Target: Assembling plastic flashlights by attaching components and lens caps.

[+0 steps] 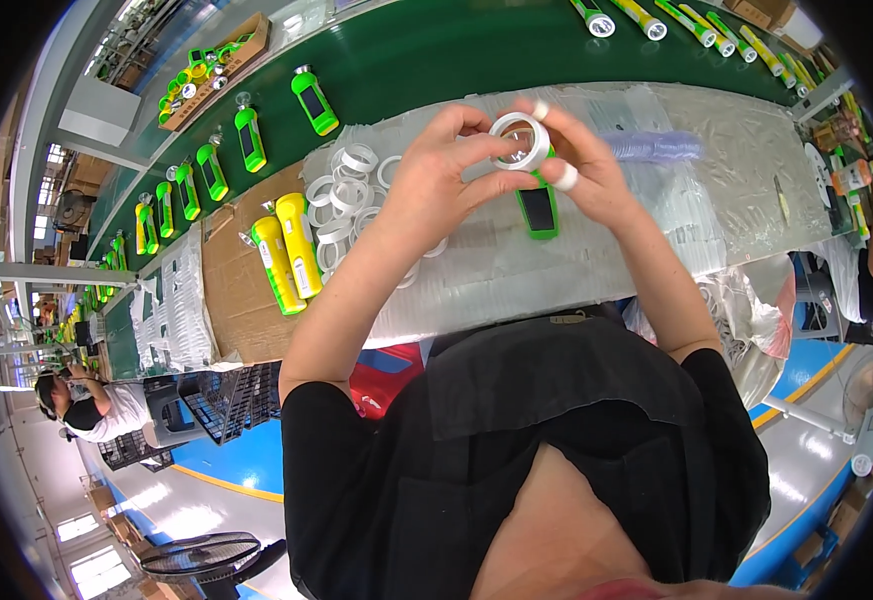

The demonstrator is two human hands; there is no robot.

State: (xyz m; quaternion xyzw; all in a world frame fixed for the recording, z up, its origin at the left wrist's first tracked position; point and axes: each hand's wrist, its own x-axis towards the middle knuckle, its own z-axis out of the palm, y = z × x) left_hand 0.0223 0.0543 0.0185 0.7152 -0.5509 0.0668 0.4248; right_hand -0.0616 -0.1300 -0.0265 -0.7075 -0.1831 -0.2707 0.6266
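Note:
Both my hands meet above the workbench around a white ring [522, 117], with a clear, shiny lens part showing inside it. My left hand [446, 170] pinches the ring's left side between thumb and fingers. From the other side, my right hand [596, 170] grips the ring, with white covers on two of its fingertips. Directly below the ring is a green flashlight [538, 212] with a dark panel; its upper end is hidden, and I cannot tell whether the ring touches it. Loose white rings [351, 192] lie heaped by my left forearm.
Two yellow flashlights [299, 245] lie on cardboard to the left. Several green flashlights stand along the green belt [396, 60], with more at the far right. A cardboard box [251, 45] of parts sits far left. Plastic sheeting [746, 160] covers the right bench. One person [106, 410] sits at left.

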